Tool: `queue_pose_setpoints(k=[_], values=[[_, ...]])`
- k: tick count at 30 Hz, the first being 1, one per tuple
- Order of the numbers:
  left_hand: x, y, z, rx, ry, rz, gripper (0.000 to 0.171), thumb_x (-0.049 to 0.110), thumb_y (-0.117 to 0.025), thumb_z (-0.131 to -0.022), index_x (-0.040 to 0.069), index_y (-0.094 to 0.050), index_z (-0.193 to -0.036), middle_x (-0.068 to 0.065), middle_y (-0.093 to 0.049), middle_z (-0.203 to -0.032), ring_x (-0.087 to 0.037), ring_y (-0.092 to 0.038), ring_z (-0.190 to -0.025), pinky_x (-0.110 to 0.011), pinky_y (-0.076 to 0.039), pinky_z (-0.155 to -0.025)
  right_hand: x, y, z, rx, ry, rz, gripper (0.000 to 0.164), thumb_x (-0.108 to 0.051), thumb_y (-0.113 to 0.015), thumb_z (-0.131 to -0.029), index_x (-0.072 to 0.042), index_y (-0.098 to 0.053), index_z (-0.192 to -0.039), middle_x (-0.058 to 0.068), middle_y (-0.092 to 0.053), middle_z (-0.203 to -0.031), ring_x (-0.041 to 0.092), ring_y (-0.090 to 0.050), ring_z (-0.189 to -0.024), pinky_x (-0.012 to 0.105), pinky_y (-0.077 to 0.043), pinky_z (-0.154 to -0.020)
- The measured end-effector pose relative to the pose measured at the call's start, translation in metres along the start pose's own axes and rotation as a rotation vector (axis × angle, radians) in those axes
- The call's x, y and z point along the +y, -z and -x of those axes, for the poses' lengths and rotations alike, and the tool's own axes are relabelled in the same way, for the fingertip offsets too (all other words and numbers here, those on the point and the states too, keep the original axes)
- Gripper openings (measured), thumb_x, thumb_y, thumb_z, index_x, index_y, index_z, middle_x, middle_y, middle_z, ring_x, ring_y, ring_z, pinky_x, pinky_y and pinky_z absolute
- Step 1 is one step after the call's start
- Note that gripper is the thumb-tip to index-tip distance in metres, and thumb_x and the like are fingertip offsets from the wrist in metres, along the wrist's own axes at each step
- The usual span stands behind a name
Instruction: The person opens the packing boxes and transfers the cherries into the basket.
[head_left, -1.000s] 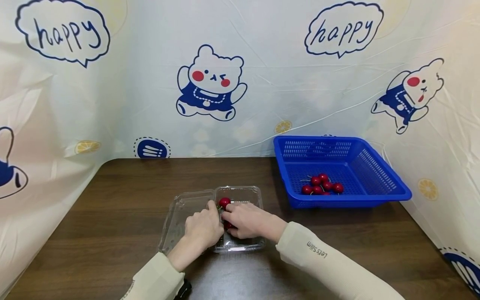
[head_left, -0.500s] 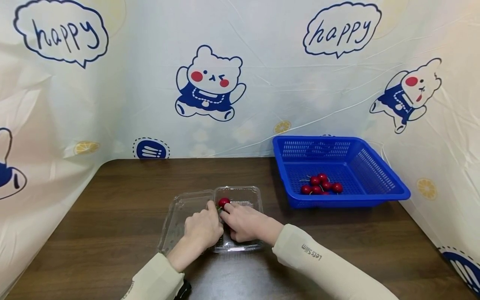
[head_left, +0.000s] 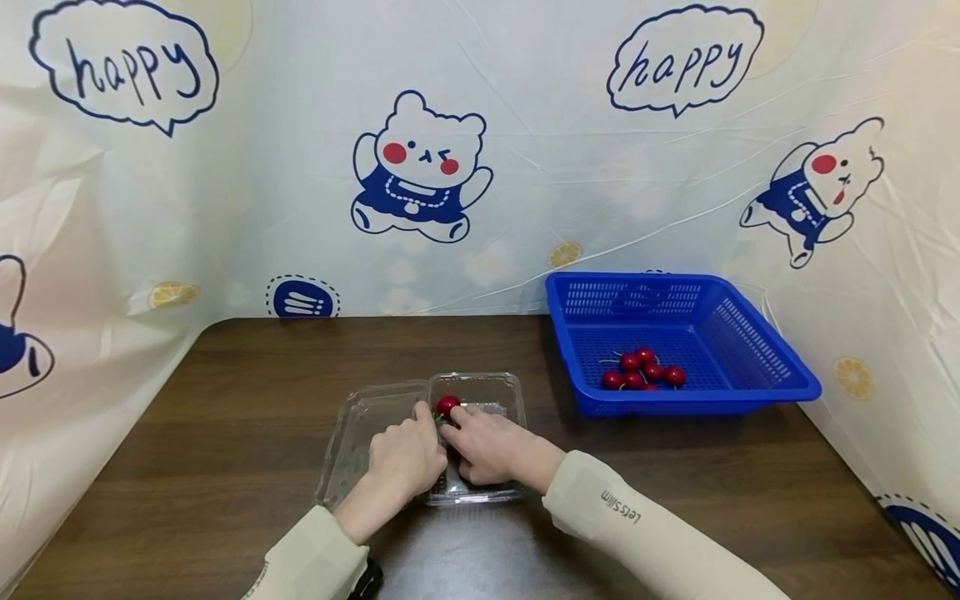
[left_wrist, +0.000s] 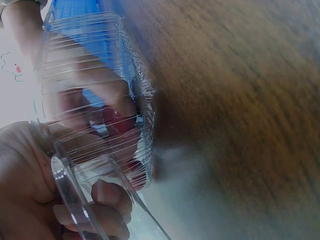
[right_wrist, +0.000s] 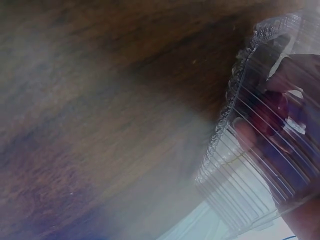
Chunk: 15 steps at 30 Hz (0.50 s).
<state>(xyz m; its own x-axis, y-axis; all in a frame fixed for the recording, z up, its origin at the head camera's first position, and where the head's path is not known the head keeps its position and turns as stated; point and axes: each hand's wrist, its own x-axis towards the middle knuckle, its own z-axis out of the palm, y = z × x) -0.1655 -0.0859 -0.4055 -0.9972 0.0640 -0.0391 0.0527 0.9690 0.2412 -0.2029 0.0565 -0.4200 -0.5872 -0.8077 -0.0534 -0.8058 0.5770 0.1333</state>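
Note:
A clear plastic clamshell box [head_left: 480, 500] lies opened out on the table, its lid [head_left: 352, 433] folded to the left. My left hand [head_left: 407, 454] grips the box where lid and base meet; in the left wrist view its fingers [left_wrist: 110, 200] curl round the plastic edge. My right hand [head_left: 495, 446] reaches down into the base. Through the ribbed wall in the right wrist view, its thumb and fingers pinch a red cherry [right_wrist: 267, 112], which the hand hides from the head view. Another cherry [head_left: 448, 405] sits at the base's far left, by my right fingertips.
At the back right stands a blue perforated basket [head_left: 693, 395], with several stemmed cherries [head_left: 643, 369] near its front wall. A printed curtain [head_left: 525, 167] hangs behind the brown wooden table [head_left: 247, 433] and along both its sides.
My right hand has shifted slightly left and toward me inside the base, covering a cherry that showed beneath its fingers. The left hand, box and basket stay nearly the same.

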Motion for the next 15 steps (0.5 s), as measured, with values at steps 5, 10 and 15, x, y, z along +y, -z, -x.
queue_pose_setpoints(k=[5, 10, 15], values=[[-0.0005, -0.0014, -0.0007, 0.004, 0.000, -0.001, 0.028, 0.017, -0.057, -0.079, -0.001, -0.045, -0.098, -0.019, -0.067, -0.072, -0.035, -0.063, -0.060, -0.048, -0.048, -0.049, 0.0007, 0.0014, 0.0015, 0.011, 0.007, 0.000, 0.036, -0.025, -0.066, -0.080, -0.014, -0.059, -0.113, 0.008, -0.058, -0.112, 0.024, -0.057, -0.098, 0.037, -0.056, -0.081], [0.0000, -0.0008, -0.0004, 0.010, 0.001, 0.003, 0.027, 0.017, -0.056, -0.080, -0.001, -0.045, -0.097, -0.020, -0.068, -0.073, -0.036, -0.064, -0.062, -0.049, -0.048, -0.050, 0.0015, 0.0038, 0.0042, 0.040, 0.037, 0.013, 0.031, -0.025, -0.065, -0.080, -0.014, -0.060, -0.108, 0.008, -0.060, -0.105, 0.024, -0.059, -0.091, 0.036, -0.056, -0.075], [0.0001, -0.0007, -0.0002, 0.014, 0.001, 0.000, 0.027, 0.019, -0.056, -0.082, -0.001, -0.046, -0.097, -0.020, -0.068, -0.074, -0.036, -0.064, -0.062, -0.049, -0.048, -0.050, 0.0027, 0.0043, 0.0072, 0.077, 0.069, 0.020, 0.025, -0.025, -0.064, -0.080, -0.013, -0.061, -0.103, 0.007, -0.061, -0.099, 0.022, -0.060, -0.088, 0.035, -0.057, -0.072]])
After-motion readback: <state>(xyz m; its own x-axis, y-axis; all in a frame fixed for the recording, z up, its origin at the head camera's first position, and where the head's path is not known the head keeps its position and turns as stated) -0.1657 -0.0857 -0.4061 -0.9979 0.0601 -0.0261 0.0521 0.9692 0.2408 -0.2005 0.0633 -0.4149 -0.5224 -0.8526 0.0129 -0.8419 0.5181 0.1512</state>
